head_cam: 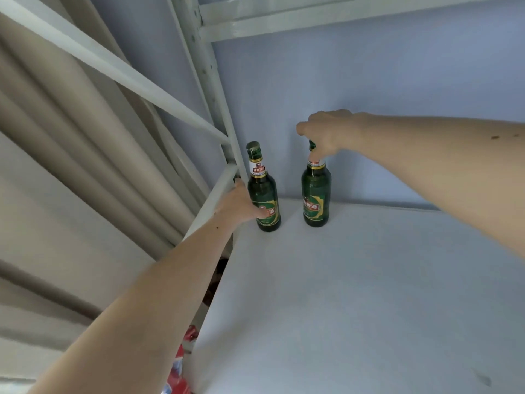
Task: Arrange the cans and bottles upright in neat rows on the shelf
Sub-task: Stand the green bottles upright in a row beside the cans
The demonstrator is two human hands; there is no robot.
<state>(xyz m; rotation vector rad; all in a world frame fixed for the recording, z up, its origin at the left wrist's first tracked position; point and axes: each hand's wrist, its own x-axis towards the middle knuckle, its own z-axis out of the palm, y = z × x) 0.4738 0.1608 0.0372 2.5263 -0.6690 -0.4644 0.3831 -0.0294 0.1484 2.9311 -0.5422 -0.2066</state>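
Two green bottles are stood upright at the shelf (369, 280) back, labelled in Chinese characters (啤酒 legible). The left bottle (264, 194) is gripped low by the left hand (238, 206); the right bottle (316, 191) is pinched at its cap by the right hand (326, 132)

Colour rundown: both glass beer bottles are dark green, the left-of-centre dark green glass bottle (264, 194) and the dark green glass bottle at centre frame (316, 194). Each has a white and red neck label edged in gold, plus a green body label with a gold border and a red patch with white characters. The left one's cap is gold-green. The flat shelf board (355, 294) is plain white, the painted metal shelf frame (210, 69) off-white. Back wall (369, 95) reads pale blue-lavender. Pleated curtain (56, 152) on the left is beige. Lower centre there's some red and white packaging (181, 362), blurry.
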